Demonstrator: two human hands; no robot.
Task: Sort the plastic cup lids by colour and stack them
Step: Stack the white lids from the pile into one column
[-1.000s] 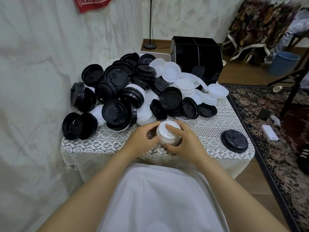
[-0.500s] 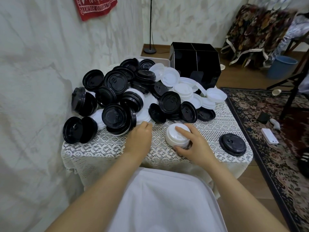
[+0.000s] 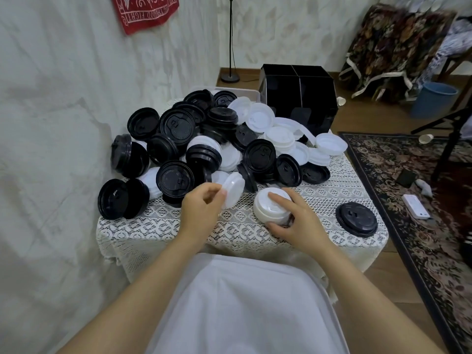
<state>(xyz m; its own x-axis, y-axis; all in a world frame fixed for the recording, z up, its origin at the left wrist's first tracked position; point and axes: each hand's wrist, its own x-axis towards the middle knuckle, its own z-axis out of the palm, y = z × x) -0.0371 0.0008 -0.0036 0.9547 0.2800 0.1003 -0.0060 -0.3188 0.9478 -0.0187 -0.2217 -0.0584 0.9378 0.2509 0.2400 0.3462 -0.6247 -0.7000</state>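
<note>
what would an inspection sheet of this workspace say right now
surface: lace tablecloth on a small table, bare along the near edge
job's things: mixed heap of black and white lids at back; white lid stack near centre; black lid stack alone at right
clutter: black organiser box behind the heap
hands: left hand pinches a tilted single white lid; right hand grips the white lid stack
cables: nothing seen
surroundings: patterned rug, blue bin, red cloth on wall
</note>
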